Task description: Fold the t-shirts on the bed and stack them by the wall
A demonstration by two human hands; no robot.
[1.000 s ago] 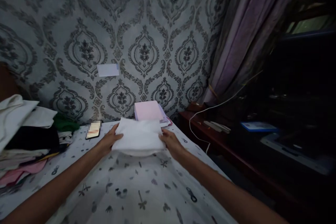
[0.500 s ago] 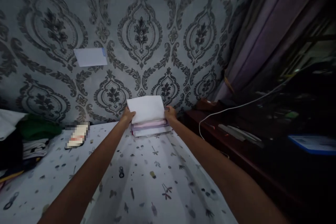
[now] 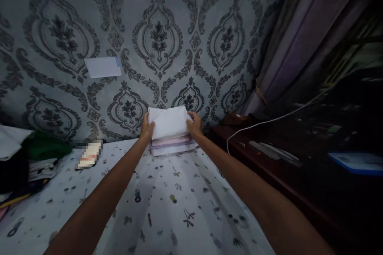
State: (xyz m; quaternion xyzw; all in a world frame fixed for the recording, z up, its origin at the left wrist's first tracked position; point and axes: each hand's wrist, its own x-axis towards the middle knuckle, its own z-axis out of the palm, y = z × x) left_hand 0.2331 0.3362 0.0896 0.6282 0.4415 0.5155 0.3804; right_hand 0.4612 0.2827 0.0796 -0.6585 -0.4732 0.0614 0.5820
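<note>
A folded white cloth [image 3: 169,121] lies on top of a small stack of folded cloths [image 3: 172,146], pink and white, at the far end of the bed by the wall. My left hand [image 3: 147,128] grips the white cloth's left edge, fingers curled over it. On the right edge, my right hand [image 3: 194,123] holds the same cloth with fingers on top. Both arms are stretched far forward.
The bed sheet [image 3: 167,203] is white with small prints. A phone [image 3: 89,154] lies at the left near the wall. A heap of clothes [image 3: 26,159] sits at the far left. A dark wooden ledge [image 3: 257,159] with a white cable [image 3: 269,121] runs along the right.
Both hands carried the folded white cloth forward from mid-bed and set it on the pink stack by the wall. In the last half second they shifted slightly on its edges.
</note>
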